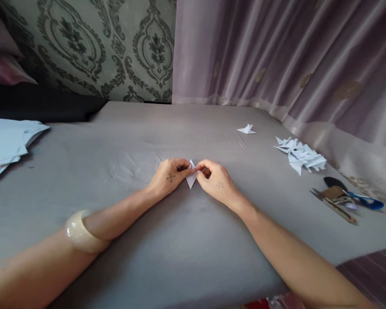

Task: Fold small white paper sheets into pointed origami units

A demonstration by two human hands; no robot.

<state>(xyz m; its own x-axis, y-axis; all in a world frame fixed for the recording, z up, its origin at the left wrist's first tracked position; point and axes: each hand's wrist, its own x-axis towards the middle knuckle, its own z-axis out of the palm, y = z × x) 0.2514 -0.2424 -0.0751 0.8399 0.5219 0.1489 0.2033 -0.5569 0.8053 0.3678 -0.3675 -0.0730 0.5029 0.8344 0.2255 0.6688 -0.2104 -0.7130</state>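
Between my two hands is a small piece of folded white paper [191, 182], one point down toward me and a narrow tip sticking up. My left hand [170, 175] pinches it from the left between thumb and forefinger. From the other side my right hand [216, 179] pinches the paper's right edge, its fingertips almost meeting those of the left. The fingers cover the middle folds. A pale bangle [80, 231] circles my left forearm.
One folded paper bird [246, 129] stands at the back right, near a pile of similar white folded papers [300, 155]. Blue-handled scissors [366, 201] and a pencil-like tool [337, 210] lie at right. White sheets [6, 143] are stacked at left beside black cloth [45, 103].
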